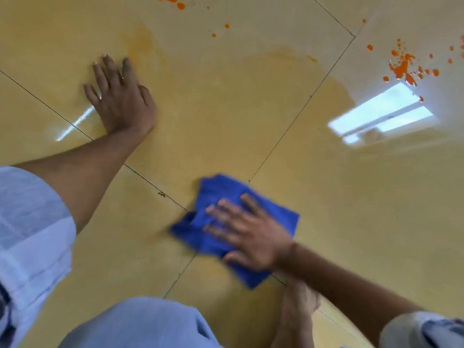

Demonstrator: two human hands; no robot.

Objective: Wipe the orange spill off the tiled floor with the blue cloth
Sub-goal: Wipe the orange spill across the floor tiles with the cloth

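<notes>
My right hand [251, 234] presses flat on the blue cloth [221, 192], fingers spread, over a crossing of tile joints near the bottom centre. The cloth is crumpled and blurred by motion. My left hand [120, 96] rests palm down on the glossy yellow tiled floor [226, 109] at the upper left, fingers straight. Bright orange spill splatter [401, 66] lies at the upper right, apart from the cloth. More orange drops [175, 1] sit at the top edge, with two small ones [221, 30] below them. Faint orange smears [140, 41] stain the tile beyond my left hand.
My knee in light blue cloth [140, 322] fills the bottom centre, and my bare foot [298, 310] stands just below the cloth. A window reflection [381, 114] glares on the floor at right. Dark tile joints [301, 106] run diagonally.
</notes>
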